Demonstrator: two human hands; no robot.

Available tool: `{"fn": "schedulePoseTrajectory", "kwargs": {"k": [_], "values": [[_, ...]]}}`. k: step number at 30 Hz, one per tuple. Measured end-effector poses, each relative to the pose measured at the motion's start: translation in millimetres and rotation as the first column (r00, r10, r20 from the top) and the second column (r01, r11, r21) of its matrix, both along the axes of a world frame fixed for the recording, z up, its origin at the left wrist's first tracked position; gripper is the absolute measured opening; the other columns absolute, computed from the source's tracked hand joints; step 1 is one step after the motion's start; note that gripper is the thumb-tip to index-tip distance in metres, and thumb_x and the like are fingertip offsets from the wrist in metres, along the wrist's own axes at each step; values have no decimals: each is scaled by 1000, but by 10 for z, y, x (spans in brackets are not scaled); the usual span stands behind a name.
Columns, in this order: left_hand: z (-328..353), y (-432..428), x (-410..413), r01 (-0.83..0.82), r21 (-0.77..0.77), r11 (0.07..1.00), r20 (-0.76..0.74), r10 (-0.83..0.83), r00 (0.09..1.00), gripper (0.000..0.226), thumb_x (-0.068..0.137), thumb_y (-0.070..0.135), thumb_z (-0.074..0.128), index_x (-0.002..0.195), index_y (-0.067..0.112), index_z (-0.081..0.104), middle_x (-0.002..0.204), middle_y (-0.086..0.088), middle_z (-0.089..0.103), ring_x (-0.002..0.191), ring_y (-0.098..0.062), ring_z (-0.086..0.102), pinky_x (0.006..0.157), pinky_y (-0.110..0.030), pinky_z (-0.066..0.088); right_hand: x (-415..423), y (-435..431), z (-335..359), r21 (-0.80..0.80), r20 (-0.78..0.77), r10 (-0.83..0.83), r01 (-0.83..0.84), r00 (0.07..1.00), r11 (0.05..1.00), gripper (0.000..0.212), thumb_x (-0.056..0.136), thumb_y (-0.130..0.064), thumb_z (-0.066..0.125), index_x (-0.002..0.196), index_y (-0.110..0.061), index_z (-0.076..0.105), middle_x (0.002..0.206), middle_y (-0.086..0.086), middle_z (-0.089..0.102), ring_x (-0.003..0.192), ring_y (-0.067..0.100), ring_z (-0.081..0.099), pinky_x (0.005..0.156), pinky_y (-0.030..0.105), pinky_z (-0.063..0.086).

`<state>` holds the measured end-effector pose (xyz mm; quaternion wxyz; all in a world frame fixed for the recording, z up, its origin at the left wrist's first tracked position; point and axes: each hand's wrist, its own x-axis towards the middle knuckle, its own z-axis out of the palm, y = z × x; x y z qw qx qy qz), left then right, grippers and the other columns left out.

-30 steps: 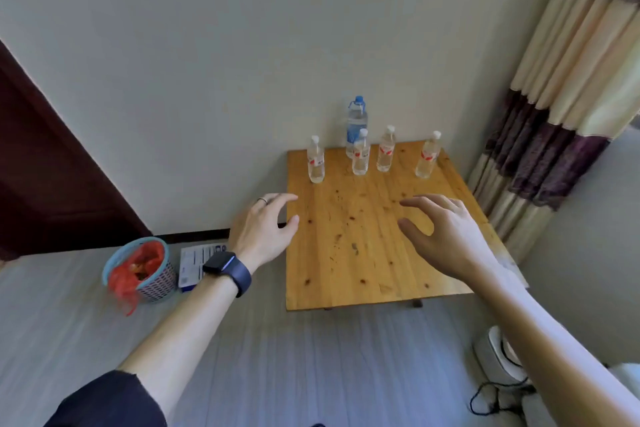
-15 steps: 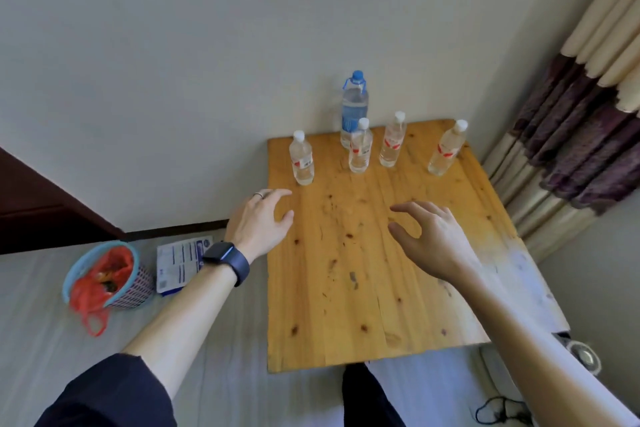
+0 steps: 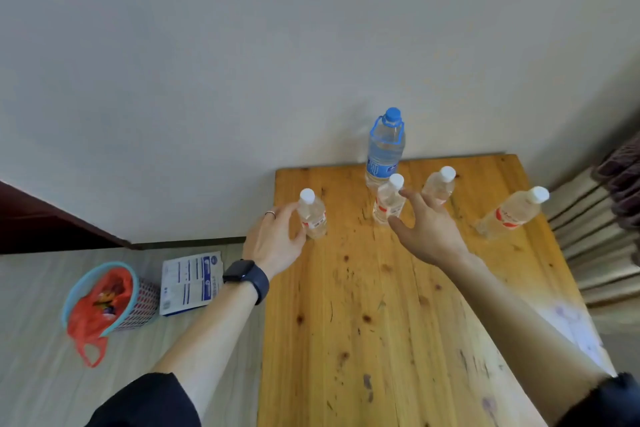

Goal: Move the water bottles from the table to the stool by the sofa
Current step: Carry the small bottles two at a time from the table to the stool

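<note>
Here we are over the wooden table, and all five water bottles stand at its far end near the wall. Our left hand, dark watch on the wrist, is spread wide right beside the leftmost small bottle, fingers and thumb either side of it; whether they touch, we cannot tell. Our right hand is open too, fingers fanned, thumb by the middle small bottle, fingertips in front of the third small bottle. Behind stands the big blue-capped bottle; the rightmost small bottle sits well apart. On the floor to the left lie a basket and a printed packet.
</note>
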<state>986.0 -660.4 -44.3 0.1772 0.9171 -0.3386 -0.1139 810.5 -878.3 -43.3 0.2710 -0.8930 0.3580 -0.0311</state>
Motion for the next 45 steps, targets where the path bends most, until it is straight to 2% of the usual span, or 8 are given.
{"fn": "schedulePoseTrajectory", "kwargs": {"k": [4, 9, 13, 20, 28, 32, 37, 45], "values": [[-311, -288, 321, 2, 41, 999, -44, 0, 999, 66, 93, 36, 59, 150, 31, 27, 138, -12, 53, 118, -29, 56, 84, -40, 54, 444, -307, -332, 48, -23, -86, 87, 996, 995, 79, 91, -52, 59, 153, -24, 20, 153, 12, 32, 134, 36, 43, 97, 50, 44], [-609, -529, 585, 141, 153, 978, -69, -132, 989, 68, 98, 32, 52, 154, 36, 13, 164, -8, 15, 126, -34, 52, 88, -45, 54, 735, -399, -638, 54, -36, -110, 112, 993, 992, 78, 95, -58, 50, 155, -25, 13, 151, 15, 38, 133, 39, 44, 96, 52, 44], [-724, -575, 596, 172, 180, 968, -65, -163, 985, 54, 101, 22, 46, 148, 32, 21, 120, -11, 58, 79, -24, 54, 60, -36, 48, 772, -388, -835, 65, 32, -149, 147, 988, 987, 46, 102, -42, 43, 142, -23, 31, 131, 17, 55, 105, 41, 59, 74, 41, 43], [-605, -401, 623, 189, 136, 973, -48, -184, 982, 30, 102, 24, 48, 129, 22, 37, 94, -7, 64, 69, -22, 56, 53, -35, 48, 690, -324, -746, 108, 82, -130, 121, 988, 987, 26, 104, -25, 42, 127, -13, 38, 116, 21, 59, 83, 34, 56, 64, 37, 39], [-483, 307, -23, 132, 221, 966, -34, -128, 991, 38, 101, 52, 42, 126, 24, 41, 78, 5, 59, 61, -20, 52, 50, -30, 39, -196, 656, -562, 139, 131, -134, 116, 982, 983, 27, 103, -25, 47, 128, -23, 37, 112, 2, 59, 68, 21, 57, 48, 22, 36], [-546, 658, -446, 120, 228, 966, -89, -102, 991, 34, 100, 46, 48, 125, 23, 43, 70, 8, 53, 58, -21, 56, 49, -32, 45, -581, 1211, -580, 251, 87, -116, 90, 989, 964, 24, 102, -30, 47, 122, -35, 37, 124, -17, 50, 82, 28, 69, 62, 37, 53], [-625, 978, -918, 178, 229, 957, -119, -154, 981, 37, 100, 49, 47, 124, 21, 43, 80, 1, 66, 63, -24, 62, 54, -36, 52, -934, 1746, -666, 252, 36, 28, -36, 999, 967, 23, 103, -25, 45, 122, -32, 34, 133, -6, 53, 68, 19, 64, 60, 39, 52], [-682, 1256, -1410, 198, 213, 957, 46, -213, 976, 37, 95, 51, 55, 116, 20, 54, 71, 0, 67, 44, -23, 46, 38, -24, 29, -1235, 2152, -838, 197, 31, 174, -177, 984, 964, 20, 101, -17, 48, 118, -24, 42, 145, 5, 47, 126, 25, 55, 73, 29, 45]]}}
